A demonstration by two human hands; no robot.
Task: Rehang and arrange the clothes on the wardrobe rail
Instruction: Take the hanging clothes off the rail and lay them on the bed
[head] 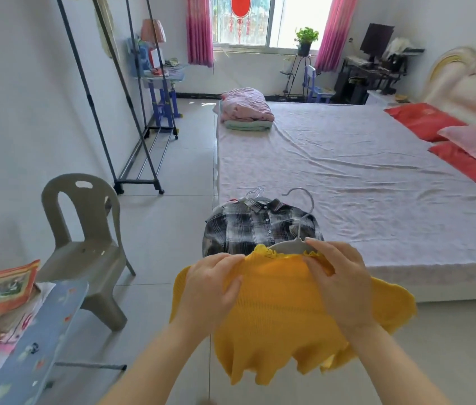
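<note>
Your left hand (pixel 213 285) and right hand (pixel 337 276) each pinch a shoulder of the yellow top (pixel 277 317). Its grey hanger (pixel 298 229) rises between them, above the plaid shirt (pixel 248 226) on the bed (pixel 377 176).

Two hands (pixel 210 287), two garments (pixel 274 311), one chair (pixel 85 229)

Wide bed (pixel 347 176) under a pale wrinkled sheet. On its near corner, a plaid shirt (pixel 248 226) on hangers; at the far corner, folded blankets (pixel 245 111); along the right, red and pink pillows (pixel 464 135).
</note>
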